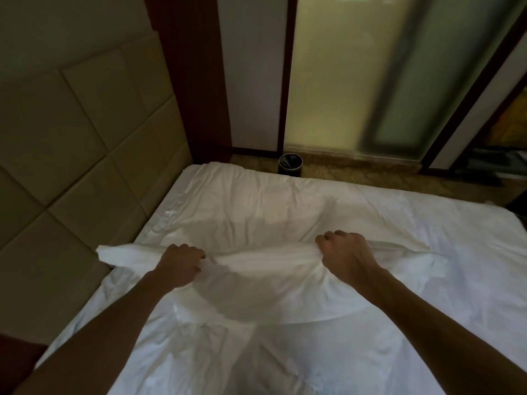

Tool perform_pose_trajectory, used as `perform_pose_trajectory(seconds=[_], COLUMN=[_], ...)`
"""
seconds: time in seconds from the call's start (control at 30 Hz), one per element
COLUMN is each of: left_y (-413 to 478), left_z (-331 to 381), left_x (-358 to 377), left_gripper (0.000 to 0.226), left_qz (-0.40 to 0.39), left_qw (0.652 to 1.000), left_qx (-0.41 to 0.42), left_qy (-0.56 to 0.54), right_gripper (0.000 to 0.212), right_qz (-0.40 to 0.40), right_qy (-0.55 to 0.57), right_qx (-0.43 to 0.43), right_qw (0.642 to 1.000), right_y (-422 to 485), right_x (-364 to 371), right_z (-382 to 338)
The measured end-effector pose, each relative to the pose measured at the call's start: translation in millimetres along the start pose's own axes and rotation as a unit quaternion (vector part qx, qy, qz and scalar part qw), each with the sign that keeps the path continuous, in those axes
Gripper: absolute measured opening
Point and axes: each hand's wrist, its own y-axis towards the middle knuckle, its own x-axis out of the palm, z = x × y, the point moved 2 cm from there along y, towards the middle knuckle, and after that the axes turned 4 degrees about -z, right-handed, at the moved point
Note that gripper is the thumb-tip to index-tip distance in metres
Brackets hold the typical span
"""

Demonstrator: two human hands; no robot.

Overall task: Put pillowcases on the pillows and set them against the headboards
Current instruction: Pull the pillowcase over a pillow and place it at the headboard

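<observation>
A white pillow in a white pillowcase lies across the bed in front of me. My left hand is closed on its far edge at the left. My right hand grips the same edge further right. The far edge is lifted a little off the sheet. One corner of the pillowcase sticks out to the left, near the padded beige headboard. A second white pillow lies flat beyond my hands, close to the headboard.
The bed is covered with a creased white sheet. A small black bin stands on the floor past the bed's far edge. Frosted glass panels with dark frames rise behind it.
</observation>
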Motion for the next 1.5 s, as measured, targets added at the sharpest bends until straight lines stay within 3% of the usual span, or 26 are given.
perform_pose_trajectory(seconds=[0.13, 0.3, 0.4, 0.7, 0.83, 1.0, 1.2, 1.5], left_y=[-21.4, -59.7, -92.8, -208.1, -246.7, -278.0, -315.5, -381.2], left_z=[4.6, -37.9, -68.4, -149.1, -167.8, -185.7, -209.7, -249.3], left_x=[3.8, -22.3, -31.9, -23.2, -23.9, -50.8, -36.7, 29.8], left_gripper=[0.031, 0.027, 0.028, 0.031, 0.044, 0.022, 0.022, 0.018], left_qz=[-0.003, 0.099, 0.138, 0.098, 0.131, 0.153, 0.189, 0.122], left_qw=[0.998, 0.995, 0.990, 0.978, 0.966, 0.952, 0.917, 0.866], left_qx=[0.019, 0.000, -0.011, -0.101, -0.140, -0.205, -0.305, -0.427], left_qy=[0.057, -0.029, -0.020, -0.152, -0.175, -0.169, -0.174, -0.229], right_gripper=[0.019, 0.012, 0.011, 0.015, 0.023, 0.024, 0.023, 0.020], right_qz=[-0.001, 0.019, 0.038, 0.131, 0.166, 0.218, 0.209, 0.159], right_qy=[-0.019, -0.047, -0.044, 0.003, 0.011, 0.036, 0.106, 0.144], right_qx=[-0.027, -0.024, -0.022, -0.087, -0.115, -0.145, -0.214, -0.357], right_qw=[0.999, 0.998, 0.998, 0.988, 0.979, 0.964, 0.948, 0.909], right_y=[17.2, 39.7, 53.8, 93.6, 121.5, 163.8, 216.6, 265.5], right_x=[-15.0, -39.0, -52.5, -85.0, -107.4, -134.5, -136.5, -127.4], right_z=[-12.3, -21.4, -38.1, -142.7, -172.7, -194.5, -248.6, -383.4])
